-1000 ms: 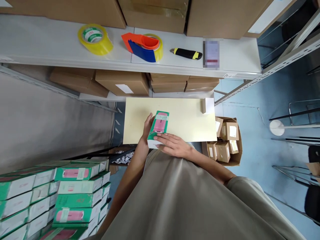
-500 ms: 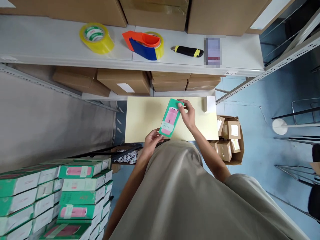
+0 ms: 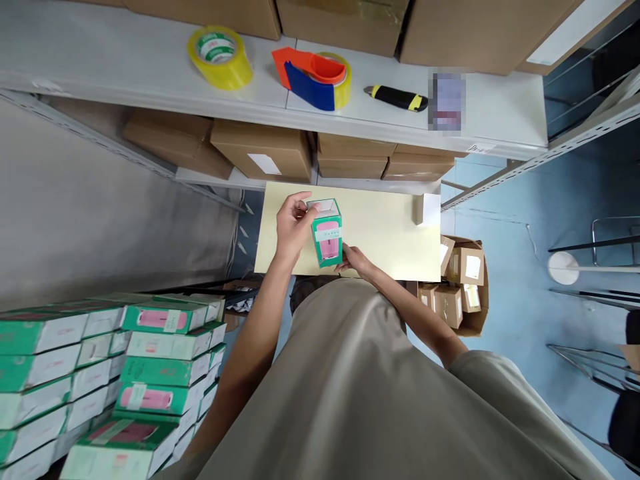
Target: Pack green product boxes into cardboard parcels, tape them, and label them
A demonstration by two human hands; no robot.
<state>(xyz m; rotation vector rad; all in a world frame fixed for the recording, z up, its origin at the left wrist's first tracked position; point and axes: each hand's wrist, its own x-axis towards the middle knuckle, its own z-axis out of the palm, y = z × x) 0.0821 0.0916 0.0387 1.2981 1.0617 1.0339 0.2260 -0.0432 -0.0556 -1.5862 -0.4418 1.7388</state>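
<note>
A green product box [image 3: 328, 247] with a pink picture and a pale band across its front is tilted over the cream tabletop [image 3: 385, 233]. Its white end faces up toward me. My left hand [image 3: 294, 225] grips the upper left edge, thumb on the white end and fingers behind. Low on the box's right side, my right hand [image 3: 356, 259] is closed around the bottom corner, its fingertips partly hidden. To the right on the tabletop stands a small white box [image 3: 430, 210].
Stacked green and white boxes [image 3: 155, 347] fill the lower left. On the shelf [image 3: 505, 100] lie yellow tape [image 3: 220, 57], a tape dispenser [image 3: 313, 79] and a utility knife [image 3: 397, 97]. A carton of small brown boxes [image 3: 470, 323] sits right of the table.
The green box has been turned around, and its white end now shows on top. My left hand moved up to its upper edge; my right hand slid down to its lower right.
</note>
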